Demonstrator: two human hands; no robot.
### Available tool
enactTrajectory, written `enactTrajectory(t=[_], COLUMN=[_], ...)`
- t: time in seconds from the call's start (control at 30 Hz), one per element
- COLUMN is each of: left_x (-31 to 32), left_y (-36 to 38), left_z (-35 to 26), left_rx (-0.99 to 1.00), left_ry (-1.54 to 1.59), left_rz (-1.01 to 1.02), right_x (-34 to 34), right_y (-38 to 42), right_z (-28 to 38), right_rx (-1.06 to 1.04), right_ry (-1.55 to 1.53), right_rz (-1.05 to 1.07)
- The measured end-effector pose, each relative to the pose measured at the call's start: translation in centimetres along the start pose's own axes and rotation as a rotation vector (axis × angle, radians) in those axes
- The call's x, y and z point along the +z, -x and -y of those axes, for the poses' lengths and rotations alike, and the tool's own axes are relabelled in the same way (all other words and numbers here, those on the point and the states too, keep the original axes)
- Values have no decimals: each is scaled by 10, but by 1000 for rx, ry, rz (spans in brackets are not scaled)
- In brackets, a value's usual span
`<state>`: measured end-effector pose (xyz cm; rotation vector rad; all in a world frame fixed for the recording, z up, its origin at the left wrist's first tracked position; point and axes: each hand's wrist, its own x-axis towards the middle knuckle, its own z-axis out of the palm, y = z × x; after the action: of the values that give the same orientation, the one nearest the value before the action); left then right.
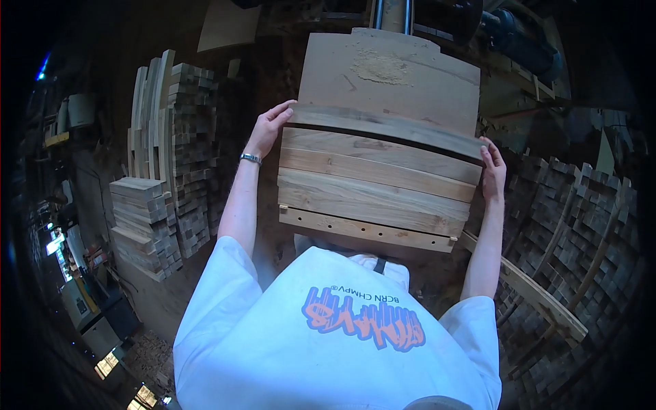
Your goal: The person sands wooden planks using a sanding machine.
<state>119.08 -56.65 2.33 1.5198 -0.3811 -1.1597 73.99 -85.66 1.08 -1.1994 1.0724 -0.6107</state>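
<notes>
A long wooden board (383,130) lies across the work surface, with a dark gap between it and the planks nearer my body. My left hand (271,126) grips its left end, thumb and fingers closed on it. At the right end, my right hand (493,164) holds the same board by its tip. Several planks (376,181) lie side by side below the gap. Nearest my body is a strip with several dark holes (345,227). Beyond the board is a flat panel (328,75) with a heap of sawdust (380,67) on it.
Stacked wood pieces (190,157) and a lower stack (140,225) stand at the left. More stacked blocks (567,225) fill the right, beside a long slanting beam (540,294). Metal rails (392,14) and a dark motor (523,44) are at the back.
</notes>
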Motion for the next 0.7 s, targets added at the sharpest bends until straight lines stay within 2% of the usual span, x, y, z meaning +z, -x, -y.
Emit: enactTrajectory(t=[0.03,0.1,0.17,0.2,0.27,0.3,0.37,0.53,0.63,0.7], left_x=[-2,-6,-8,-11,-16,-18,-20,-26,-27,-26], left_y=[-2,3,10,14,16,16,15,12,12,12], left_z=[4,16,21,21,16,15,12,17,18,16], left_rx=[27,64,-25,-29,-212,-215,-191,-192,-195,-184], left_ry=[-145,-128,-49,-49,-116,-117,-58,36,72,92], left_rz=[-41,-58,-160,-165,-163,-169,-89,-84,-63,-34], right_x=[0,-2,1,-4,-12,-15,-16,-13,-13,-11], right_y=[2,8,19,23,22,23,22,21,17,19], right_z=[-3,-11,-7,3,-3,-6,-8,-6,-5,0], right_rx=[4,-4,103,290,272,262,257,243,295,386], right_ry=[147,147,121,240,214,190,195,238,223,23], right_rz=[-48,-58,-103,-84,-8,67,89,52,123,152])
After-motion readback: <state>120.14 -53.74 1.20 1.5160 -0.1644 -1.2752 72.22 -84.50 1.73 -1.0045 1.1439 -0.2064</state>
